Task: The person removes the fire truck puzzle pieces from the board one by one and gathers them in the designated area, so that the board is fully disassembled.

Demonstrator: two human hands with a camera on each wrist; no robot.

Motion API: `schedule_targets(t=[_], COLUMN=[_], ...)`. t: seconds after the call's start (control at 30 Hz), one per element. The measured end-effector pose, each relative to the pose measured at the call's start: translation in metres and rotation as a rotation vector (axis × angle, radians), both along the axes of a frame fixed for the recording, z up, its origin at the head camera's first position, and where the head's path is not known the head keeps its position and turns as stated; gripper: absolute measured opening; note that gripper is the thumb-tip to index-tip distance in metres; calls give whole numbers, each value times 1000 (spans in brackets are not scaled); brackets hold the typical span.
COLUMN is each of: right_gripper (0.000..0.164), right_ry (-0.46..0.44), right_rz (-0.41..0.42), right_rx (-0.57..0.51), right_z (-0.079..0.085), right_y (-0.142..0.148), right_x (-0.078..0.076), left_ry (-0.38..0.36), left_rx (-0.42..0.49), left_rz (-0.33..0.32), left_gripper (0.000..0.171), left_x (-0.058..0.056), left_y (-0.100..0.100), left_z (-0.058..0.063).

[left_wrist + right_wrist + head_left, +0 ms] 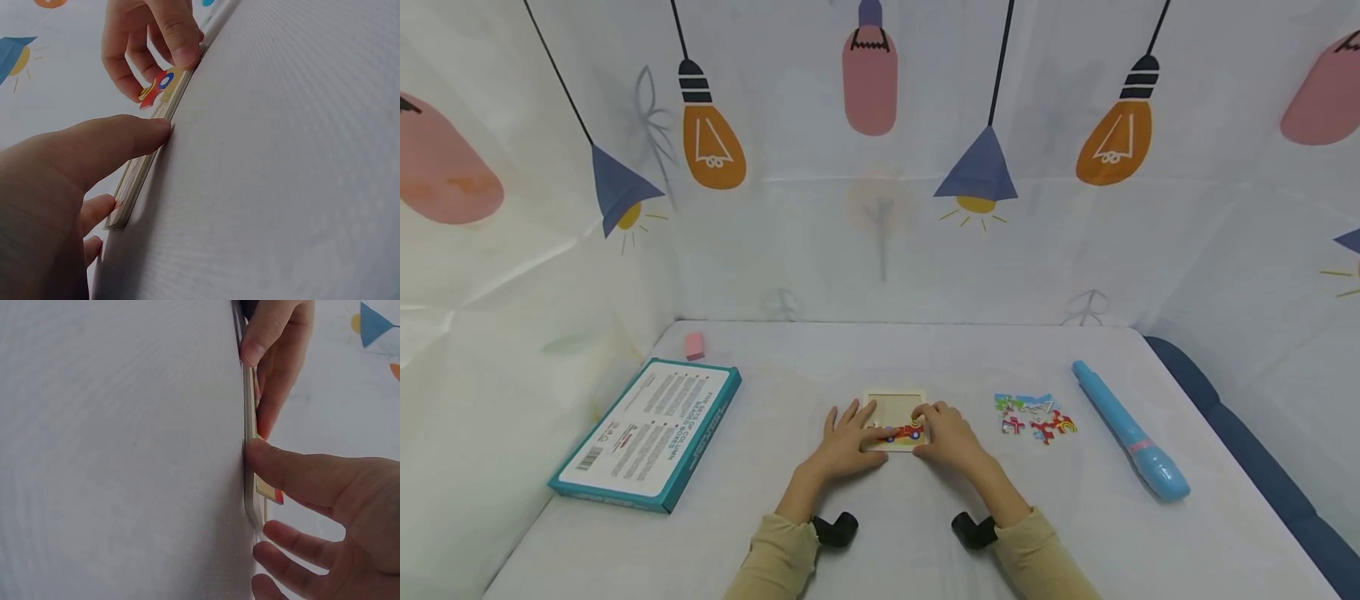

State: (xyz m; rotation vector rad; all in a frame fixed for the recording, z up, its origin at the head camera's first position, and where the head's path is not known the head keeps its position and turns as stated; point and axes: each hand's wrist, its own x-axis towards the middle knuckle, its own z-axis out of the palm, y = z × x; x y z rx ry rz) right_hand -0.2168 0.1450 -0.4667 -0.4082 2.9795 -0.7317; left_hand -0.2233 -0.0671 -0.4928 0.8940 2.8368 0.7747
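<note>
A small wooden puzzle tray point(895, 406) lies between the hands, its upper part bare and a red vehicle picture along its near side. My left hand point(844, 443) rests at its left with fingers spread, the index finger reaching over the picture and the thumb along the near edge. At the right end, my right hand point(953, 439) holds a puzzle piece point(164, 82) with a blue-ringed wheel, fingers bent over it and thumb at the tray's near edge. The right wrist view shows this piece point(270, 491) tilted above the tray rim.
Several loose puzzle pieces point(1036, 414) lie right of the tray. Beyond them is a blue pen-shaped device point(1131, 433). A teal-edged box point(647, 433) lies at the left, with a pink block point(695, 346) behind it. A patterned curtain point(880, 233) hangs behind the table.
</note>
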Motion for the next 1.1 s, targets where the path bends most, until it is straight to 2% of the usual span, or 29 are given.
schedule_targets(t=[0.13, 0.37, 0.53, 0.8, 1.1], right_gripper=[42, 30, 24, 22, 25], right_ry=[-11, -67, -91, -139, -147], right_rz=[13, 2, -53, -171, -264], right_rx=[-46, -209, -322, -475, -467], right_z=[2, 4, 8, 21, 23], right_y=[0, 3, 11, 53, 104], right_x=[1, 3, 5, 7, 24], left_ry=[20, -9, -17, -22, -20], left_rx=[32, -18, -40, -33, -45], left_rz=[-15, 2, 6, 4, 3], left_gripper=[40, 40, 41, 42, 41], left_x=[0, 1, 2, 1, 0], left_y=[-1, 0, 0, 1, 1], left_z=[-4, -1, 0, 2, 3])
